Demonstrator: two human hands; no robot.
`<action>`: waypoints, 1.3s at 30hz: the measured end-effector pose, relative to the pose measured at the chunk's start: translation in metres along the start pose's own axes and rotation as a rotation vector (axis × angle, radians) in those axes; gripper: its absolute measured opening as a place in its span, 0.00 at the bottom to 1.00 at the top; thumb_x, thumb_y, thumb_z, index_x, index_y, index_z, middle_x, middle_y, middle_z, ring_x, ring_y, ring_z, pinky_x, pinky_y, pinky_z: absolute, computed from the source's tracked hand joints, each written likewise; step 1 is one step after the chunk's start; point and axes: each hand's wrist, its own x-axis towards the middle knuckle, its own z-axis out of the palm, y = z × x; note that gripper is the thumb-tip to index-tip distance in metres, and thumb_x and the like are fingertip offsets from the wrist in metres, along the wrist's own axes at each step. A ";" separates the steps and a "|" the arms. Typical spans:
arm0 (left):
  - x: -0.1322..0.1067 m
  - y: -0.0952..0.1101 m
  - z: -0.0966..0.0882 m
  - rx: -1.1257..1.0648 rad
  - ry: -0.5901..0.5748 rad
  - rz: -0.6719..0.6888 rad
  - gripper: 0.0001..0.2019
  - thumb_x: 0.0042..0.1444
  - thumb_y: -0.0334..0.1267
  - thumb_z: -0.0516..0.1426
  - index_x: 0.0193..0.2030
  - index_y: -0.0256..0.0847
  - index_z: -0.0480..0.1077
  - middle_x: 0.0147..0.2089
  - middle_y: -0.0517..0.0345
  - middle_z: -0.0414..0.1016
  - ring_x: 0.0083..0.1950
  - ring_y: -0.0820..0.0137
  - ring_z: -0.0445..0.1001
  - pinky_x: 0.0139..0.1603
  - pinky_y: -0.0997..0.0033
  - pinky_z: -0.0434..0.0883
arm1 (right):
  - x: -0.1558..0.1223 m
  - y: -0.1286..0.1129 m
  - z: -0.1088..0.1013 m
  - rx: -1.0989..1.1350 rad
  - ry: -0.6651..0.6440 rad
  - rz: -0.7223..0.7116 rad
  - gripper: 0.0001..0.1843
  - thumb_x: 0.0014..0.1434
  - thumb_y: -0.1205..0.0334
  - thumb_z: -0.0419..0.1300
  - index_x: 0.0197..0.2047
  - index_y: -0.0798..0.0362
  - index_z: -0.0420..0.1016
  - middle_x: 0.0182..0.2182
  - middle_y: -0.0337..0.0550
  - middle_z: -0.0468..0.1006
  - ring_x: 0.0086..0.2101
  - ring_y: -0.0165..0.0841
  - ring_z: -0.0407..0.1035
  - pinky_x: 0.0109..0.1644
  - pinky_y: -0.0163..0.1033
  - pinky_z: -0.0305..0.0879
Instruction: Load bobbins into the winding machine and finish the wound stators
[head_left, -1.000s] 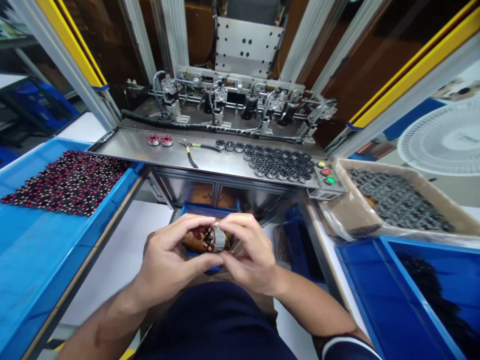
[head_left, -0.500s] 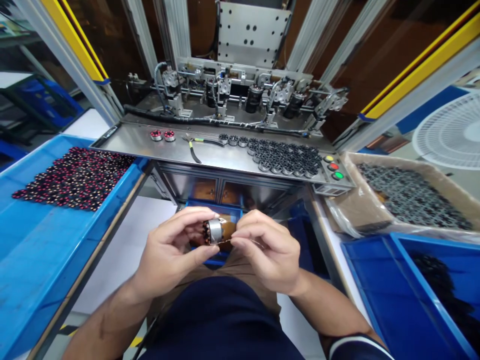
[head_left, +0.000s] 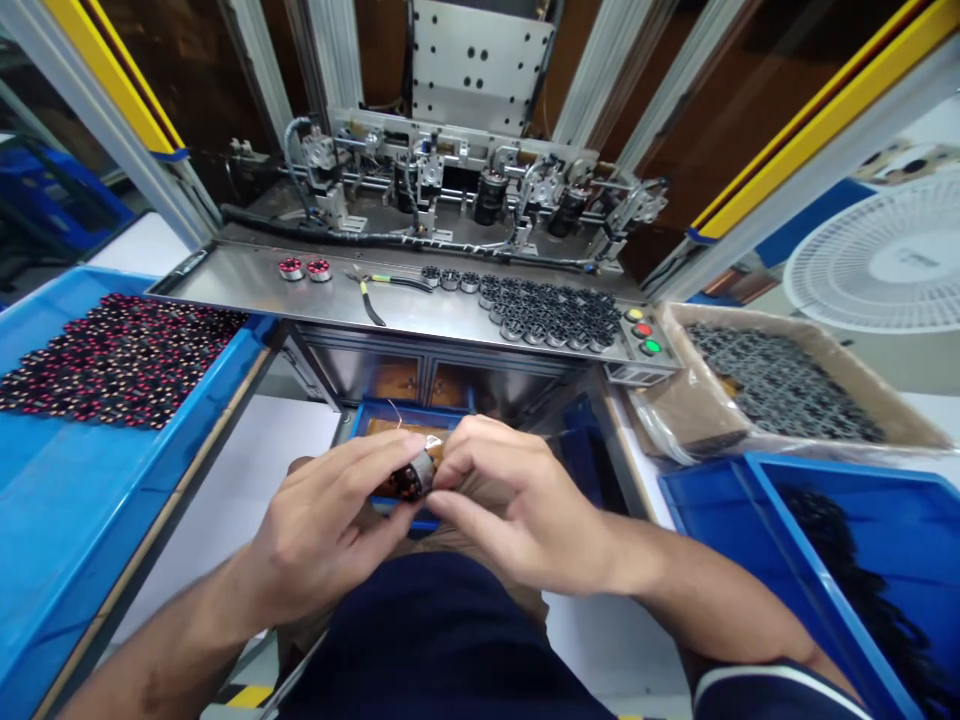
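Note:
My left hand [head_left: 330,510] is closed around a motor stator [head_left: 424,472], a silvery ring with dark, copper-wound teeth, held tilted above my lap. Close against the stator's right side, my right hand [head_left: 510,495] has thumb and forefinger drawn together. Whatever lies between those fingertips is hidden. A thin pale wire [head_left: 395,410] sticks up behind my left fingers; where it starts is covered. On the metal shelf [head_left: 270,300] ahead lie side cutters [head_left: 371,290] with yellow-and-black handles, two red-topped wound stators [head_left: 305,269] and rows of dark stators [head_left: 551,308].
To the left stands a blue tray [head_left: 67,480] bearing many red-and-black wound parts. At right are a lined carton [head_left: 694,400] of grey parts, a blue bin [head_left: 705,510] and a white fan [head_left: 885,260]. Behind the shelf is a machine with clamps [head_left: 491,190], beside coloured buttons [head_left: 643,330].
My right hand has moved left to the stator, and the twisted wire it pinched is out of sight there. The stator has tilted. The whole view has shifted slightly.

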 end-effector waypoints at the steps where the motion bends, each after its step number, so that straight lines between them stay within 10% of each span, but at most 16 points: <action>1: 0.000 0.000 -0.002 -0.024 -0.028 0.002 0.33 0.49 0.21 0.63 0.63 0.37 0.63 0.54 0.48 0.77 0.55 0.66 0.76 0.59 0.68 0.72 | 0.003 -0.001 0.000 -0.056 -0.022 -0.062 0.06 0.62 0.65 0.60 0.33 0.56 0.72 0.29 0.42 0.73 0.31 0.30 0.66 0.37 0.38 0.65; 7: -0.002 0.000 -0.018 -0.237 -0.201 -0.048 0.23 0.53 0.23 0.62 0.56 0.40 0.69 0.55 0.49 0.74 0.56 0.68 0.74 0.56 0.71 0.74 | 0.010 0.004 -0.020 -0.639 -0.211 -0.558 0.15 0.66 0.72 0.47 0.35 0.59 0.74 0.32 0.51 0.76 0.34 0.37 0.66 0.36 0.44 0.64; 15: -0.007 -0.001 -0.013 -0.096 -0.058 -0.105 0.21 0.52 0.25 0.63 0.54 0.38 0.71 0.54 0.49 0.75 0.53 0.68 0.76 0.58 0.72 0.72 | 0.009 -0.016 -0.007 -0.495 -0.067 -0.321 0.22 0.62 0.44 0.58 0.37 0.58 0.73 0.30 0.49 0.74 0.31 0.34 0.66 0.32 0.42 0.65; 20: -0.010 -0.005 -0.014 -0.112 -0.043 -0.112 0.22 0.52 0.22 0.61 0.55 0.39 0.70 0.54 0.49 0.74 0.54 0.69 0.75 0.60 0.73 0.70 | 0.015 -0.010 0.022 -0.552 -0.133 -0.410 0.10 0.63 0.69 0.53 0.34 0.59 0.74 0.29 0.48 0.74 0.31 0.35 0.63 0.33 0.42 0.62; 25: -0.033 -0.019 -0.035 -0.331 -0.066 -0.320 0.23 0.50 0.25 0.64 0.53 0.45 0.72 0.52 0.54 0.76 0.54 0.67 0.75 0.59 0.70 0.71 | 0.038 -0.003 0.014 -0.593 -0.360 -0.556 0.18 0.66 0.72 0.45 0.33 0.59 0.74 0.27 0.47 0.73 0.29 0.35 0.60 0.31 0.41 0.59; 30: -0.055 -0.030 -0.038 -0.551 0.205 -0.535 0.21 0.52 0.24 0.64 0.51 0.47 0.74 0.52 0.54 0.76 0.55 0.66 0.74 0.55 0.70 0.73 | 0.115 0.046 0.013 -0.525 -0.286 -0.337 0.13 0.64 0.54 0.58 0.41 0.57 0.74 0.38 0.49 0.77 0.39 0.36 0.69 0.45 0.41 0.67; 33: -0.057 -0.033 -0.032 -0.607 0.387 -0.602 0.21 0.52 0.24 0.63 0.51 0.48 0.74 0.52 0.54 0.75 0.56 0.68 0.74 0.58 0.73 0.72 | 0.175 0.097 0.033 -0.657 -0.084 -0.073 0.32 0.58 0.45 0.62 0.58 0.57 0.67 0.54 0.56 0.72 0.55 0.44 0.65 0.60 0.47 0.61; 39: -0.058 -0.033 -0.032 -0.691 0.514 -0.722 0.18 0.53 0.28 0.64 0.50 0.46 0.76 0.54 0.52 0.74 0.55 0.66 0.75 0.55 0.72 0.74 | 0.228 0.149 0.072 -0.929 -0.183 0.366 0.42 0.60 0.38 0.53 0.66 0.62 0.56 0.59 0.69 0.65 0.60 0.58 0.59 0.59 0.61 0.57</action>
